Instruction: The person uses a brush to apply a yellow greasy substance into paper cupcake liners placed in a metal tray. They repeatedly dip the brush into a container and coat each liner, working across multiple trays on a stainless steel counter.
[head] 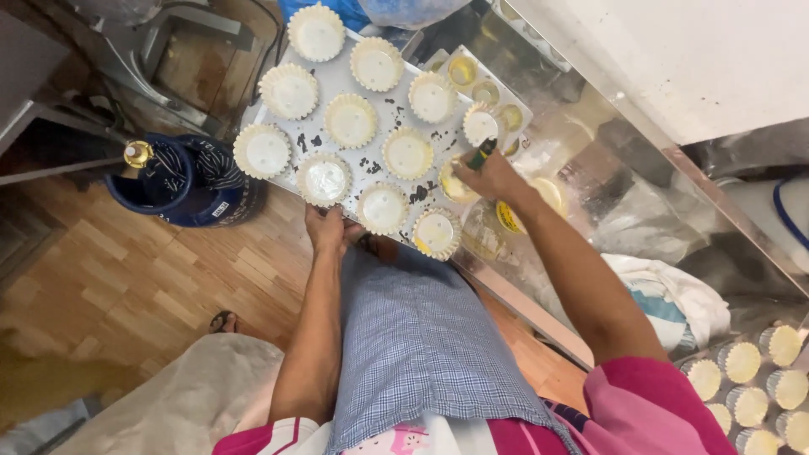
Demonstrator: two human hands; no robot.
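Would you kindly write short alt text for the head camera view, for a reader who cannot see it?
Seen from above, a person's left hand holds the near edge of a metal baking tray filled with white fluted paper cups, while the right hand grips a dark-handled tool over a cup at the tray's right side. More filled cups sit at lower right.

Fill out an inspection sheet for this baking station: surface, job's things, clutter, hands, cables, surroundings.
Surface: shiny metal counter, smeared and wet-looking.
Job's things: muffin tray with white paper liners; dark crumbs between the cups; one cup by the right hand has no liner.
Clutter: white cloth on the counter; filled cups at lower right.
Hands: left hand has a grip on the tray's near edge; right hand holds a green-handled tool over the tray.
Cables: nothing seen.
Surroundings: wood floor; blue gas cylinder standing on it.
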